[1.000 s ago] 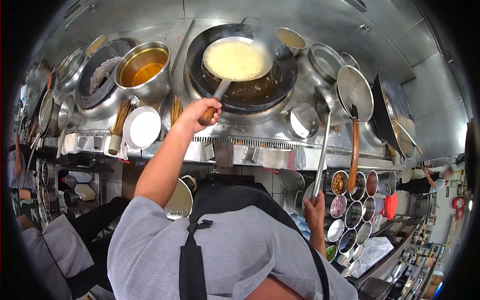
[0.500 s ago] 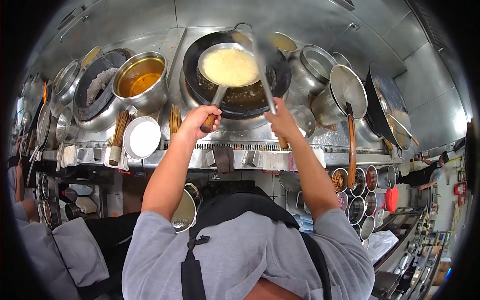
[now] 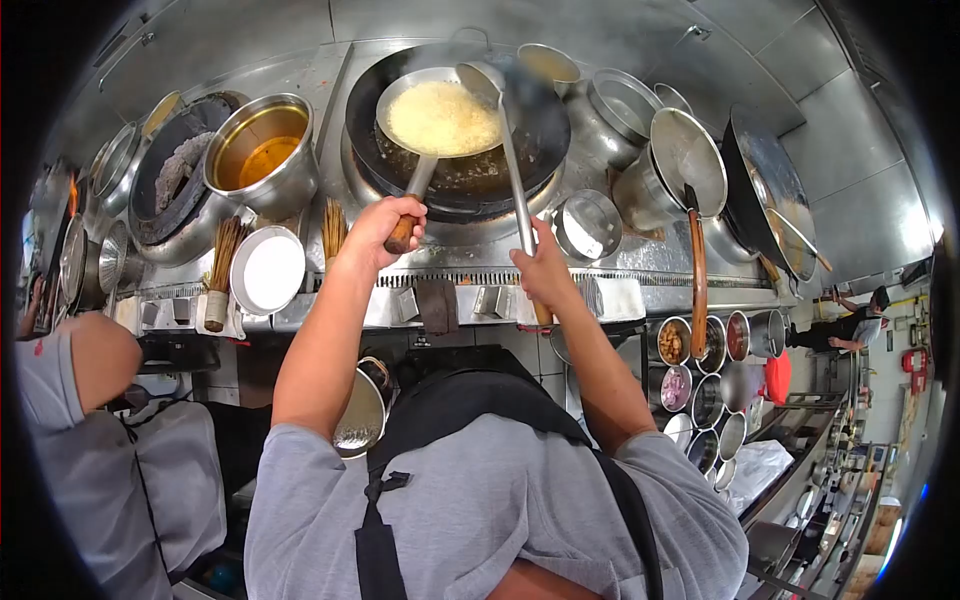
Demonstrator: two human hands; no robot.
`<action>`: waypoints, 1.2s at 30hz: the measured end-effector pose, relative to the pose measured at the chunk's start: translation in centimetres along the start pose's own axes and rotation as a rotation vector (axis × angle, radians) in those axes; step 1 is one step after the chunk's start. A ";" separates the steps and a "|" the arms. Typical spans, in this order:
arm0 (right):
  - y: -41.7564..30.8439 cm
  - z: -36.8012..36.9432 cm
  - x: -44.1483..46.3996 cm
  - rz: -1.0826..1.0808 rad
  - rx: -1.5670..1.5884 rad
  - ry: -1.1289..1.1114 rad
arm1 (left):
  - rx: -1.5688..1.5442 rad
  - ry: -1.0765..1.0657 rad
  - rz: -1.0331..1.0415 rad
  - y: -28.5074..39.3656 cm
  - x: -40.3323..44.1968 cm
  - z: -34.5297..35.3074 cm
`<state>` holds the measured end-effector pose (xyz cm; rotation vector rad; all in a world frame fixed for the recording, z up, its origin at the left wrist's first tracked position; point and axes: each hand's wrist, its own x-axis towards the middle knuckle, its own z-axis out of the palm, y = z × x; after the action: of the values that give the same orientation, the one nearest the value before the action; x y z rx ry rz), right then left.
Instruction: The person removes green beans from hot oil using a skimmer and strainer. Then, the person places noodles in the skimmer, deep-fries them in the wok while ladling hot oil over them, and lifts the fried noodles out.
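The left hand (image 3: 388,228) has its fingers clamped round the wooden handle of a long-handled strainer (image 3: 423,178), whose round head lies straight beyond them, over the wok (image 3: 360,128), bearing a broad heap of pale yellow food (image 3: 443,115). The right hand (image 3: 545,262), apart from the left, has its fingers closed on the shaft of a ladle (image 3: 516,180); the shaft slants up and leftward from them, the ladle's bowl lying at the strainer's far right edge, though whether the two touch I cannot tell. The wooden end of the shaft pokes out nearer the body than these fingers. Just beyond and to the right of the right fingers, a metal tin (image 3: 600,242) stands on the worktop (image 3: 640,262); farther right, a sieve (image 3: 688,160) rests on a metal pot, its wooden handle pointing toward the person. Beyond the left fingers and to their left is a deep pot (image 3: 287,192) of amber liquid, with a bundled-stick brush (image 3: 226,255) to their left, closer than the pot. Between the two hands, nearer the body, a dark cloth (image 3: 436,306) hangs at the worktop's front edge.
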<state>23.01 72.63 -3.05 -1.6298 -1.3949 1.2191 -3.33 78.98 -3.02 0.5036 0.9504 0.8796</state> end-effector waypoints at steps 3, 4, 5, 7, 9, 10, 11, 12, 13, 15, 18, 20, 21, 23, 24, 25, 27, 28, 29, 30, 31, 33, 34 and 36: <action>0.7 -0.8 -0.9 0.111 0.127 -0.085 | -0.011 -0.021 -0.004 0.0 0.0 0.0; 0.0 -2.1 -1.2 0.132 0.095 -0.146 | 0.003 -0.015 -0.006 0.0 -0.1 0.2; 1.3 -2.4 -1.1 -0.094 -0.142 -0.032 | 0.013 -0.005 -0.004 0.0 -0.2 0.3; 3.4 -1.9 -1.1 -0.561 -0.602 0.195 | 0.007 0.006 0.003 0.2 -0.4 0.2; 2.3 -2.6 -2.8 -0.356 -0.527 0.086 | -0.022 -0.005 0.006 0.0 -0.3 0.2; 1.1 -3.0 -3.9 -0.287 -0.434 0.021 | -0.026 0.003 0.004 -0.1 -0.2 0.1; -0.5 -3.2 -5.1 -0.215 -0.341 -0.042 | -0.022 0.003 0.005 -0.1 -0.1 0.1; -2.8 -3.5 -6.4 -0.009 -0.104 -0.176 | -0.016 0.000 0.007 -0.1 -0.1 0.1; -3.7 -3.6 -7.1 0.019 -0.041 -0.230 | -0.011 -0.004 0.009 0.0 -0.1 0.2; -4.6 -3.6 -8.0 0.073 0.084 -0.336 | -0.013 0.000 0.008 -0.1 -0.2 0.2; -3.5 -3.3 -8.0 0.102 0.131 -0.391 | -0.020 0.004 0.007 0.0 -0.2 0.3; -3.3 -2.7 -7.5 0.097 0.135 -0.395 | -0.019 0.012 0.002 0.0 -0.3 0.5; -3.3 -2.4 -7.1 0.095 0.138 -0.397 | -0.019 0.005 0.003 0.0 -0.2 0.4; -3.0 -2.1 -6.0 0.079 0.089 -0.350 | -0.021 -0.011 0.010 -0.1 -0.1 0.2; -3.0 -2.1 -5.6 0.071 0.063 -0.328 | -0.023 -0.015 0.007 -0.2 0.0 0.3; -3.2 -2.3 -5.5 0.076 0.059 -0.303 | -0.026 -0.017 0.006 -0.3 0.0 0.3; -3.9 -2.9 -5.0 0.080 0.049 -0.263 | -0.031 -0.016 0.014 -0.1 -0.1 0.1; -3.5 -3.4 -4.0 0.099 0.125 -0.271 | -0.032 -0.014 0.014 -0.1 -0.1 0.1; -3.3 -3.3 -3.6 0.008 0.019 -0.193 | -0.032 -0.016 0.012 -0.3 -0.1 0.2; -3.7 -2.9 -3.2 -0.087 -0.085 -0.115 | -0.048 -0.004 0.003 -0.2 -0.1 0.2; -4.3 -2.5 -3.1 -0.181 -0.186 -0.036 | -0.045 -0.002 0.001 -0.3 -0.1 0.2; -6.7 -3.8 -3.0 -0.082 -0.026 -0.095 | -0.046 0.003 0.005 -0.2 -0.1 0.2; -7.0 -4.6 -1.8 -0.251 -0.257 -0.057 | -0.055 -0.016 0.010 -0.4 0.1 0.0; -8.9 -6.0 -0.1 -0.383 -0.572 -0.040 | -0.058 0.005 -0.002 -0.6 0.4 -0.2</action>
<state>25.39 74.89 7.17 -1.5822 -2.0986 0.6639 -3.13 78.96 -3.66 0.4511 0.9269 0.9045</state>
